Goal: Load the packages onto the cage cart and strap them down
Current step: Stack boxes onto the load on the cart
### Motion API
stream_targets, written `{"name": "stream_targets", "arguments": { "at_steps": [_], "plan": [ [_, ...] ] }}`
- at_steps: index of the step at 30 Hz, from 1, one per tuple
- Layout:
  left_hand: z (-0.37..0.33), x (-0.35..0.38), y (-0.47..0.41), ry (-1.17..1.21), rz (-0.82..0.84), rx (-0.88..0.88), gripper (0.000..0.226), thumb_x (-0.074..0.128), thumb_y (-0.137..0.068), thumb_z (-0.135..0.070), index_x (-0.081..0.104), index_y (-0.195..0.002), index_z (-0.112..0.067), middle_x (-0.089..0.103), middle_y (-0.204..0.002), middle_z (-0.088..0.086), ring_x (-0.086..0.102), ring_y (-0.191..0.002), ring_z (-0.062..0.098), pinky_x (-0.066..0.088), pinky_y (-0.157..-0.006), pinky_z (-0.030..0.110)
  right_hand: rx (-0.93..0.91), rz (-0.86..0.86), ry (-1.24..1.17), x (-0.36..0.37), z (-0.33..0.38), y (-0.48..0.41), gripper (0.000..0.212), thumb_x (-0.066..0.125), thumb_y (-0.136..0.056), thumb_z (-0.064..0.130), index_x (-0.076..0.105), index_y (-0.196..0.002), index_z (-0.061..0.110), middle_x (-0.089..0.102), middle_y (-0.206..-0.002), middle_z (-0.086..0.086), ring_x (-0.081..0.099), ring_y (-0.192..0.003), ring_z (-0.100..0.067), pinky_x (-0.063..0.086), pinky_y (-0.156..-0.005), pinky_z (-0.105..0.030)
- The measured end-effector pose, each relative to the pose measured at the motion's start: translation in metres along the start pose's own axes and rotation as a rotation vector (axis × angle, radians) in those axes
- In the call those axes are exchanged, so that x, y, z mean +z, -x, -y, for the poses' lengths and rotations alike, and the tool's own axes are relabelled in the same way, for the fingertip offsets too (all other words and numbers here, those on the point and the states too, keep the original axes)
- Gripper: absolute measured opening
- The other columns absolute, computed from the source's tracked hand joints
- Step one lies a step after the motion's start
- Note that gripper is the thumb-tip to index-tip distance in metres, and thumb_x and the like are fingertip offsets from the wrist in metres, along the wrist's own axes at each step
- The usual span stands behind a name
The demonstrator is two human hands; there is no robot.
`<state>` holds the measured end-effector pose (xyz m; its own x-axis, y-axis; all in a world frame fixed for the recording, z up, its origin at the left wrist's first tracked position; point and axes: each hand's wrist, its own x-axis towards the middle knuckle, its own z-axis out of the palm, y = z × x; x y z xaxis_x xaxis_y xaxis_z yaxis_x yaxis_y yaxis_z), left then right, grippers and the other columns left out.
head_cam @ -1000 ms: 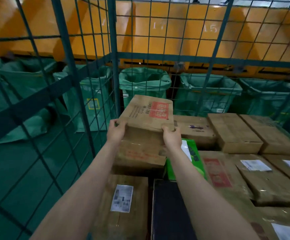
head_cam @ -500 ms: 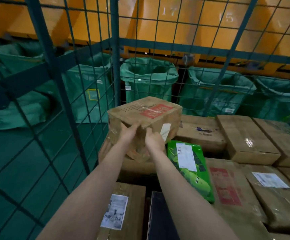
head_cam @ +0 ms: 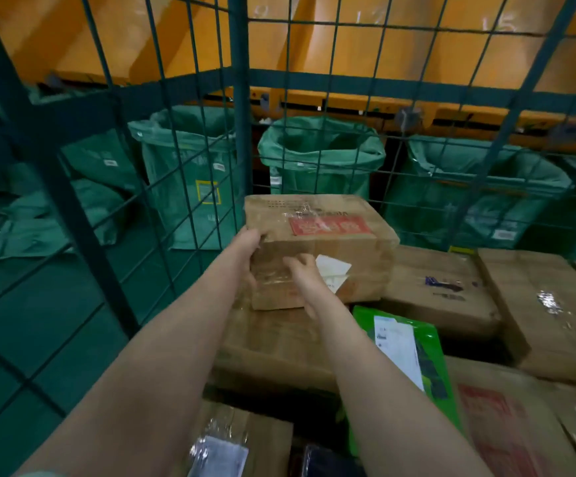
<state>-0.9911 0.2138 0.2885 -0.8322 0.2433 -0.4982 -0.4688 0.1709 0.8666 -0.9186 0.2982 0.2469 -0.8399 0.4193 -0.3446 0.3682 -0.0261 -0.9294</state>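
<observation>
A brown cardboard box (head_cam: 328, 242) with a red label on top and a white sticker on its near side sits on a larger flat box (head_cam: 273, 349) in the far left corner of the green wire cage cart (head_cam: 240, 98). My left hand (head_cam: 247, 251) grips the box's near left corner, fingers curled over the edge. My right hand (head_cam: 303, 273) lies flat against the box's near side with spread fingers, beside the white sticker. More cardboard packages (head_cam: 541, 311) and a green bag (head_cam: 414, 356) fill the cart to the right.
Cage mesh walls (head_cam: 83, 208) stand at left and behind. Outside them hang open green sacks (head_cam: 321, 156) under an orange sorting chute (head_cam: 383, 46). Near me lie a labelled box (head_cam: 231, 445) and a dark package (head_cam: 328, 463).
The box was tipped from leaning on its edge to lying flat on the larger box in the corner. My right hand slid from its right edge to its near side.
</observation>
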Motion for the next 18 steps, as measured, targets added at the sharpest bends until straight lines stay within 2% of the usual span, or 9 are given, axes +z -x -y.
{"name": "stream_targets", "arguments": {
  "at_steps": [2, 3, 5, 8, 10, 12, 14, 16, 18],
  "plan": [
    [-0.008, -0.003, -0.018, -0.01, -0.009, 0.043, 0.016, 0.043, -0.099, -0.022, 0.045, -0.112, -0.014, 0.052, -0.092, 0.008, 0.053, -0.087, 0.028, 0.048, -0.068, 0.054, -0.037, 0.047, 0.034, 0.005, -0.001, -0.014, 0.048, 0.048, -0.096, 0.024, 0.032, -0.141, 0.015, 0.042, -0.14, -0.005, 0.045, -0.123, -0.023, 0.04, -0.102, -0.036],
    [-0.012, -0.004, -0.027, -0.012, -0.016, 0.078, 0.012, 0.043, -0.099, -0.018, 0.045, -0.11, -0.012, 0.05, -0.091, 0.007, 0.051, -0.091, 0.028, 0.047, -0.071, 0.055, -0.055, 0.063, 0.059, 0.006, 0.0, -0.022, 0.049, 0.048, -0.096, 0.02, 0.032, -0.141, 0.015, 0.041, -0.141, -0.005, 0.045, -0.123, -0.023, 0.041, -0.103, -0.036],
    [-0.017, -0.006, -0.047, -0.013, -0.008, 0.123, 0.01, 0.044, -0.099, -0.013, 0.046, -0.108, -0.01, 0.049, -0.1, 0.009, 0.047, -0.102, 0.028, 0.048, -0.078, 0.053, -0.088, 0.087, 0.118, 0.006, 0.0, -0.037, 0.051, 0.049, -0.095, 0.016, 0.032, -0.143, 0.018, 0.039, -0.143, -0.003, 0.047, -0.123, -0.024, 0.042, -0.102, -0.035],
    [-0.023, -0.01, -0.073, 0.036, -0.016, 0.146, 0.009, 0.047, -0.098, -0.011, 0.05, -0.107, -0.009, 0.049, -0.11, 0.01, 0.048, -0.111, 0.029, 0.049, -0.078, 0.05, -0.137, 0.141, 0.21, 0.003, -0.008, -0.054, 0.057, 0.045, -0.096, 0.01, 0.029, -0.147, 0.027, 0.03, -0.147, 0.004, 0.042, -0.129, -0.022, 0.04, -0.096, -0.026],
    [-0.028, -0.013, -0.091, 0.031, -0.027, 0.188, 0.013, 0.05, -0.096, -0.009, 0.053, -0.109, -0.009, 0.052, -0.115, 0.01, 0.049, -0.115, 0.029, 0.05, -0.079, 0.049, -0.174, 0.194, 0.253, 0.005, -0.013, -0.06, 0.059, 0.044, -0.097, 0.008, 0.025, -0.149, 0.029, 0.021, -0.152, 0.007, 0.025, -0.141, -0.019, 0.031, -0.108, -0.025],
    [-0.031, -0.014, -0.112, 0.021, -0.071, 0.242, 0.027, 0.051, -0.094, -0.005, 0.055, -0.12, -0.009, 0.054, -0.124, 0.009, 0.05, -0.118, 0.028, 0.049, -0.09, 0.052, -0.23, 0.201, 0.337, 0.003, -0.014, -0.072, 0.058, 0.043, -0.097, 0.009, 0.026, -0.149, 0.029, 0.014, -0.158, 0.001, 0.017, -0.144, -0.019, 0.028, -0.113, -0.03],
    [-0.025, -0.017, -0.129, -0.094, -0.177, 0.317, 0.038, 0.052, -0.091, 0.0, 0.055, -0.128, -0.01, 0.056, -0.128, 0.011, 0.054, -0.117, 0.027, 0.046, -0.099, 0.047, -0.271, 0.072, 0.355, -0.005, -0.007, -0.079, 0.052, 0.046, -0.096, 0.01, 0.034, -0.145, 0.025, 0.024, -0.153, -0.004, 0.034, -0.135, -0.022, 0.039, -0.099, -0.025],
    [-0.011, -0.019, -0.143, -0.29, -0.28, 0.332, 0.042, 0.054, -0.089, -0.002, 0.057, -0.129, -0.011, 0.058, -0.128, 0.013, 0.055, -0.117, 0.029, 0.044, -0.102, 0.039, -0.245, -0.205, 0.296, -0.022, -0.001, -0.086, 0.044, 0.048, -0.095, 0.013, 0.042, -0.137, 0.021, 0.033, -0.144, -0.007, 0.046, -0.122, -0.026, 0.043, -0.097, -0.03],
    [0.007, -0.016, -0.147, -0.374, -0.25, 0.289, 0.038, 0.054, -0.091, -0.003, 0.057, -0.128, -0.008, 0.057, -0.129, 0.015, 0.055, -0.118, 0.029, 0.043, -0.102, 0.034, -0.196, -0.425, 0.276, -0.04, 0.001, -0.093, 0.037, 0.051, -0.094, 0.017, 0.044, -0.13, 0.02, 0.033, -0.138, -0.009, 0.049, -0.116, -0.028, 0.044, -0.095, -0.036]
  ]
}}
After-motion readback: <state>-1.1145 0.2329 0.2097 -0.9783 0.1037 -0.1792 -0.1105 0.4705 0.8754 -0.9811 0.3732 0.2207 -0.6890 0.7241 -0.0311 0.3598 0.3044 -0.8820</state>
